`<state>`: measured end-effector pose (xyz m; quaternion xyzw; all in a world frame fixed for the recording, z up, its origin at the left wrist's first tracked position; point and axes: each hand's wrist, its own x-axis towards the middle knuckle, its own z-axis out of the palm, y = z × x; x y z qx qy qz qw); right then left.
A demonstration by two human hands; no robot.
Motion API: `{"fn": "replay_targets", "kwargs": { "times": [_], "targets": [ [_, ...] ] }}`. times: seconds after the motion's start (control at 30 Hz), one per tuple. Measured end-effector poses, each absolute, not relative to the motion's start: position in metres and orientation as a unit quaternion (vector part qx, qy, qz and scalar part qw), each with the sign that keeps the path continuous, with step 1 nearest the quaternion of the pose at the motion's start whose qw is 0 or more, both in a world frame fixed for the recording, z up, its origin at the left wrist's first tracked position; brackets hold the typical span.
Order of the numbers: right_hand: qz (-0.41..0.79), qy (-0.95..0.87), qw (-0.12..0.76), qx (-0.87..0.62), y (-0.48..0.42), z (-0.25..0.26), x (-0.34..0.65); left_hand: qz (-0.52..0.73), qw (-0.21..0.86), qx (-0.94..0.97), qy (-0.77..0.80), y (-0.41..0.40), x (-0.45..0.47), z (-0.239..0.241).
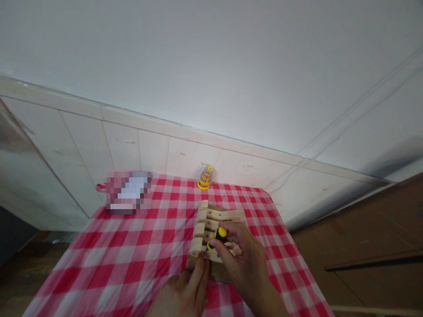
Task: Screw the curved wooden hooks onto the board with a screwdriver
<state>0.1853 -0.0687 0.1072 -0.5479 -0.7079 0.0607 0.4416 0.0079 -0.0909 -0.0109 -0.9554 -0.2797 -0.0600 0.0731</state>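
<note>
In the head view, a light wooden slatted piece (198, 230) with rounded ends and dark screws lies on a brown base (220, 274). My right hand (246, 259) is closed around a yellow-and-black screwdriver (220, 234), its tip slanting down to a screw at the near slat. Beside that tip, my left hand (185, 288) presses its fingertips on the near end of the slatted piece, holding it. Whether the left fingers also pinch a screw is too small to tell.
A red-and-white checked cloth (132, 264) covers the table. At its back stands a clear, yellow-based screwdriver-bit case (205, 178). A pixelated flat object (128, 193) lies at the back left. White wall panelling (152, 149) borders the far edge.
</note>
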Motion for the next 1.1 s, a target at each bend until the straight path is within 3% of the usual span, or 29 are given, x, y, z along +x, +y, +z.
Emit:
{"fn": "replay_targets", "kwargs": {
  "times": [0.63, 0.87, 1.1],
  "targets": [
    [0.071, -0.721, 0.466, -0.507, -0.067, 0.108, 0.185, -0.056, 0.06, -0.959, -0.272, -0.092, 0.001, -0.003],
    [0.055, -0.743, 0.433, -0.508, -0.077, 0.113, 0.187, -0.064, 0.024, -0.958, -0.278, -0.092, 0.004, -0.01],
    [0.048, -0.728, 0.444, -0.521, -0.073, 0.112, 0.187, -0.087, 0.068, -0.952, -0.284, -0.092, 0.005, -0.019]
  ]
}}
